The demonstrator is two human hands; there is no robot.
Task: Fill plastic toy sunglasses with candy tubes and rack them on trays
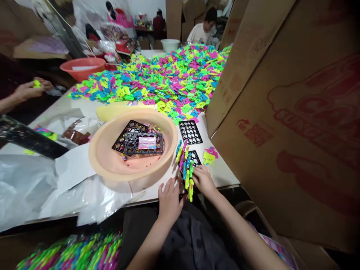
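Note:
Several small plastic pieces in green, yellow, pink and blue stand in close rows at the table's front edge, between my hands. Something dark shows beneath them, mostly hidden. On their left side is my left hand, its fingers stretched and apart, the thumb near the rows' front end. My right hand has bent fingers against the right side of the rows, at a green piece; the fingertips are partly hidden. Just behind lies a black tray with round holes, partly covered. Farther back is another black holed tray.
A peach basin on my left holds black trays and tiny beads. Behind it spreads a large pile of coloured plastic pieces. A tall cardboard box walls off the right. Plastic bags lie front left. Other people sit around.

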